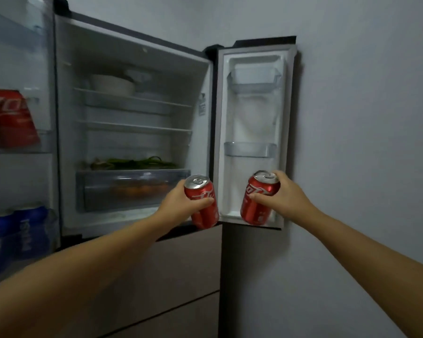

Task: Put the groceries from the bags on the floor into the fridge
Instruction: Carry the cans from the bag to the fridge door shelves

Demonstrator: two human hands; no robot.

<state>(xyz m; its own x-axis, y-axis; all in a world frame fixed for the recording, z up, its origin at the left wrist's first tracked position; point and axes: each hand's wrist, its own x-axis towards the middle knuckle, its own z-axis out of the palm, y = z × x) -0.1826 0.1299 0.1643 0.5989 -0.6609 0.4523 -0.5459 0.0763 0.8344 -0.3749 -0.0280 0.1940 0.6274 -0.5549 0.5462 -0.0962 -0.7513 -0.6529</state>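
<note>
- Now, 2 red cola cans, one per hand, both upright w/ a slight tilt, raised in front of the open fridge (137, 76).
- Left hand (178, 203) has its grip closed round the left can (202, 201), near the lower right corner of the main compartment.
- Right hand (287, 195) has its grip closed round the right can (259, 197), at the foot of the right door (254, 132); prob. headed for a door rack.
- 2 clear racks on the right door look empty.
- Left door, blurred: red cans above, 2 or so blue cans below; count unsure.
- Inside: 1 white bowl, greens, 1 drawer w/ orange items.
</note>
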